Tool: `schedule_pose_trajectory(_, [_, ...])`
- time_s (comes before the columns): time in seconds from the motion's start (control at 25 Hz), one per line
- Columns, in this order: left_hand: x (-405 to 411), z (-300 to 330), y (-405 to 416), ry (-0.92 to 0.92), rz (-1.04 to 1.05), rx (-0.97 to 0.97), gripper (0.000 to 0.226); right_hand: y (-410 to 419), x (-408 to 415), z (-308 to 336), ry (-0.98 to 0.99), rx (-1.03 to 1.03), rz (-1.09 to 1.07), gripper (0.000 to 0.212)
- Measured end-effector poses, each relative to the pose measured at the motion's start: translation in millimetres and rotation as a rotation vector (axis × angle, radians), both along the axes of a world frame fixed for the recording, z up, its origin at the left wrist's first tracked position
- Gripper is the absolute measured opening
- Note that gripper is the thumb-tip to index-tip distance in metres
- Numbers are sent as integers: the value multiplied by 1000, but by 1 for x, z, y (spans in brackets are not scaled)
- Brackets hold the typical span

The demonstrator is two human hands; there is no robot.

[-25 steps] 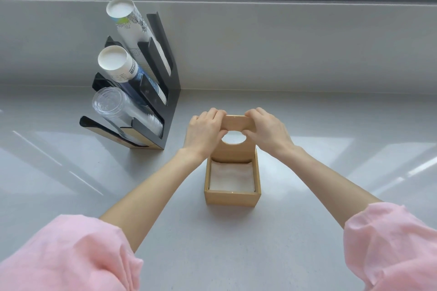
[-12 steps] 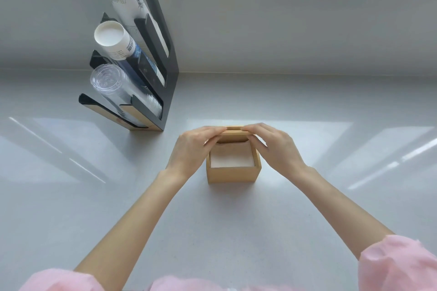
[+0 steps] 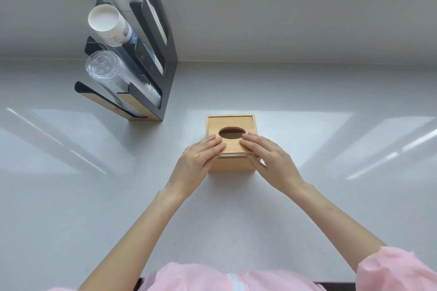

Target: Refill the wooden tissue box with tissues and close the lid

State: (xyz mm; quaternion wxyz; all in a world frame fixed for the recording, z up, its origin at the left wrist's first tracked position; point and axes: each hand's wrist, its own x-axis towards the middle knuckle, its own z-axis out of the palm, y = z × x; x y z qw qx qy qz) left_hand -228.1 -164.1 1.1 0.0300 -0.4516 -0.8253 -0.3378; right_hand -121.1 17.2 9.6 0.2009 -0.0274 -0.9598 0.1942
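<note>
A small wooden tissue box (image 3: pixel 233 165) stands on the pale counter (image 3: pixel 236 215) in the middle of the view. Its wooden lid (image 3: pixel 230 123), with an oval hole, lies almost flat on top; a thin gap with white tissue showing remains along the near edge. My left hand (image 3: pixel 197 164) holds the lid's near left corner, fingers on top. My right hand (image 3: pixel 268 160) holds the near right corner, fingers on top and thumb beneath the edge.
A black cup rack (image 3: pixel 156 59) with wooden trim stands at the back left, holding two stacks of paper cups (image 3: pixel 111 23) and a stack of clear plastic cups (image 3: pixel 113 75). A grey wall (image 3: pixel 283 12) runs behind the counter. Pink sleeves show at the bottom edge.
The lid has swung from upright down onto the box, both hands lowering it toward me. The camera has tilted downward, so the window is out of view.
</note>
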Motion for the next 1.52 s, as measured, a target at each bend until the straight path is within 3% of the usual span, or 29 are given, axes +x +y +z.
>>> schedule_pose_trajectory(0.8, [-8, -8, -7, -99, -53, -33, 44, -2, 4, -23, 12, -91, 15, 40])
schedule_pose_trajectory(1.24, [-4, -7, -6, -23, -19, -24, 41, -11, 2, -30, 91, -81, -38, 39])
schedule_pose_trajectory(1.52, [-6, 15, 4, 100, 1, -165, 47, 1, 0, 8, -161, -140, -18, 48])
